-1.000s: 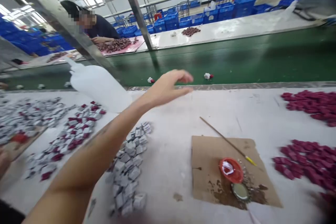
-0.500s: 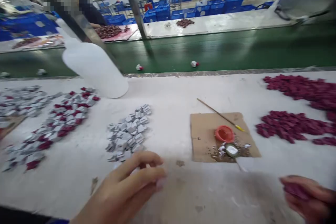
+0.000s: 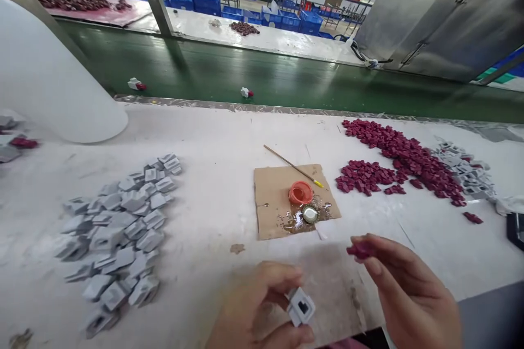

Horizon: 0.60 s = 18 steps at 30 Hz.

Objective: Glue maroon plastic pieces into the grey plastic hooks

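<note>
Between thumb and fingers my left hand [image 3: 257, 305] grips a small grey plastic part [image 3: 302, 306] with a dark notched opening facing up. To its right, my right hand [image 3: 413, 289] pinches a small maroon piece [image 3: 361, 249] at the fingertips. The two parts are apart. A heap of similar grey parts [image 3: 123, 218] lies on the table left of my left hand. Beyond my right hand are piles of maroon pieces [image 3: 364, 177]. A cardboard square [image 3: 270, 185] bears a red cap [image 3: 301, 193], a round metal cap [image 3: 310, 214] and wet brown spots.
A thin stick with a yellow end [image 3: 292, 164] lies across the cardboard. At the left stands a large white bottle [image 3: 53, 76]. Behind the table runs a green conveyor belt [image 3: 196, 76] carrying grey-and-maroon pieces [image 3: 246, 92]. More grey parts [image 3: 466, 169] lie at the right.
The view has swung to the right and the hands are closer together. My right hand has brought the maroon piece inward; the grey part in my left hand now shows clearly.
</note>
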Each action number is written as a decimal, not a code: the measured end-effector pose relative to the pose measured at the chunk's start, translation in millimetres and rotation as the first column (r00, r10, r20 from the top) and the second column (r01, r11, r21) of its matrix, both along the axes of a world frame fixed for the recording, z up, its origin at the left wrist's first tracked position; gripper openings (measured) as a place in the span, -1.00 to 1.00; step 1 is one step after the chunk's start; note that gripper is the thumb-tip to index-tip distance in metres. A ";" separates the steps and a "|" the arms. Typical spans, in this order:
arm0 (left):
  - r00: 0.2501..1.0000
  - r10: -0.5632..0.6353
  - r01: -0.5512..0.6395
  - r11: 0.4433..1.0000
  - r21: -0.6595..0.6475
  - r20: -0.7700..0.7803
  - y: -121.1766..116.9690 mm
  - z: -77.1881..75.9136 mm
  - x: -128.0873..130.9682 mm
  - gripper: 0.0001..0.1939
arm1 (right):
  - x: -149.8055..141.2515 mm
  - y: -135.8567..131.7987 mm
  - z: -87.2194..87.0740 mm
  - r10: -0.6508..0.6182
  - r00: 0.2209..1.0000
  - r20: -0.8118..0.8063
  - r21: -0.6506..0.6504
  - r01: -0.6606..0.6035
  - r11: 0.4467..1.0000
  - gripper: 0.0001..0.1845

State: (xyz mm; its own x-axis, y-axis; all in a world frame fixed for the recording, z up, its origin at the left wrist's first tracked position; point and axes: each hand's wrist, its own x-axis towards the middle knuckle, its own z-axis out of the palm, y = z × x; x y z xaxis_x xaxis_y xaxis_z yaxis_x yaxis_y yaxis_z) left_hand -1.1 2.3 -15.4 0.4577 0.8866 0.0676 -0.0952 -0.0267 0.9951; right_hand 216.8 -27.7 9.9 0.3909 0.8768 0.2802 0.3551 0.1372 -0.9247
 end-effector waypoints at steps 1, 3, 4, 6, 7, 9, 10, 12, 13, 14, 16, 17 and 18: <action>0.999 -0.001 0.004 0.997 0.076 -0.037 1.0 -1.9 0.3 -0.46 | 0.4 4.7 0.3 0.007 0.996 0.093 0.016 -0.009 1.000 -0.82; 0.991 0.019 0.012 0.975 0.223 -0.133 1.1 -5.9 1.6 -0.49 | 2.5 16.1 -0.5 0.060 0.955 0.292 0.067 -0.083 0.994 -0.78; 0.983 0.043 0.008 0.961 0.278 -0.178 0.2 -8.0 2.7 -0.54 | 3.8 22.0 -1.2 0.092 0.916 0.390 0.086 -0.135 0.987 -0.75; 0.963 0.112 -0.016 0.932 0.361 -0.247 -2.6 -12.6 5.6 -0.62 | 6.1 33.0 -2.5 0.131 0.820 0.557 0.108 -0.228 0.968 -0.70; 0.950 0.144 -0.021 0.915 0.403 -0.276 -4.0 -14.9 7.1 -0.67 | 7.0 37.6 -2.8 0.136 0.775 0.616 0.112 -0.258 0.960 -0.68; 0.924 0.200 -0.021 0.877 0.479 -0.326 -5.8 -18.7 9.8 -0.73 | 7.8 45.1 -3.2 0.148 0.707 0.691 0.105 -0.302 0.948 -0.66; 0.913 0.217 -0.013 0.862 0.506 -0.346 -6.1 -20.1 10.7 -0.74 | 7.9 48.1 -3.3 0.155 0.683 0.714 0.101 -0.319 0.942 -0.65; 0.900 0.217 0.017 0.850 0.526 -0.379 -5.4 -21.3 11.7 -0.73 | 7.8 52.9 -4.0 0.169 0.647 0.743 0.087 -0.343 0.935 -0.66; 0.895 0.208 0.034 0.850 0.525 -0.395 -4.7 -21.3 11.7 -0.73 | 7.8 55.0 -4.5 0.176 0.634 0.753 0.077 -0.351 0.933 -0.66; 0.889 0.201 0.050 0.850 0.525 -0.411 -4.0 -21.0 11.6 -0.73 | 7.8 56.8 -5.0 0.188 0.623 0.759 0.064 -0.358 0.931 -0.67; 0.871 0.209 0.072 0.841 0.536 -0.445 -3.0 -20.0 11.2 -0.75 | 8.1 59.4 -5.4 0.205 0.612 0.763 0.043 -0.366 0.930 -0.68; 0.859 0.219 0.080 0.836 0.543 -0.462 -2.8 -19.5 11.0 -0.77 | 8.1 59.7 -5.0 0.207 0.613 0.762 0.041 -0.365 0.930 -0.68; 0.849 0.226 0.087 0.832 0.548 -0.478 -2.8 -19.1 10.8 -0.79 | 7.9 59.1 -4.1 0.203 0.619 0.759 0.046 -0.361 0.931 -0.67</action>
